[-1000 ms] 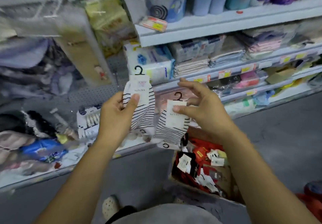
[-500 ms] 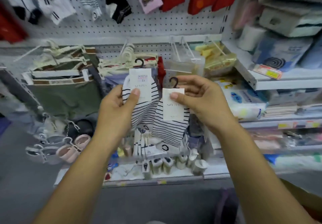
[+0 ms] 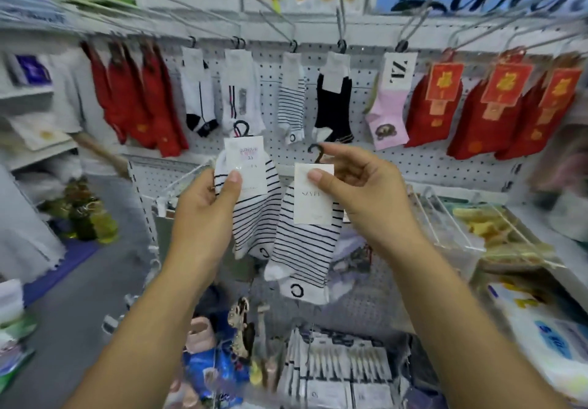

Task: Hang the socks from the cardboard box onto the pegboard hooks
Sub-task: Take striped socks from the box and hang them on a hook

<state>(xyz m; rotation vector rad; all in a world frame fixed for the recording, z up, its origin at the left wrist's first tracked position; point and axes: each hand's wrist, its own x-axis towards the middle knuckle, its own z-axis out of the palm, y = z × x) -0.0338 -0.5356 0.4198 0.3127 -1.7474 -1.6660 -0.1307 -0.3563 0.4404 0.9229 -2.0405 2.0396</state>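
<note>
Head view, centre frame: L hand (image 3: 206,205) pinches striped sock pair A (image 3: 254,220), thumb pressed on front at lower edge of its card label (image 3: 244,163), other fingers behind the sock, hidden. R hand (image 3: 366,192) pinches striped sock pair B (image 3: 302,249), thumb flat on its card label (image 3: 313,200), index up behind the card by the small black hanger hook (image 3: 316,152), remaining fingers loosely curled. Pair A sits slightly higher and left of pair B; lower edges overlap or touch, cannot tell which. Both pairs held in front of pegboard (image 3: 413,160), below the hung row, not on any peg. Upper frame, L to R on wire pegs (image 3: 276,25): red socks (image 3: 140,99), white socks w/ dark trim (image 3: 199,96), white socks w/ stripe detail (image 3: 238,96), matching striped sock (image 3: 291,103), black sock (image 3: 334,106), pink sock (image 3: 386,115), red socks w/ red-gold cards (image 3: 477,115). Lower frame: misc. packaged goods (image 3: 334,367), blurred. Right edge: clear acrylic bins (image 3: 451,217).
</note>
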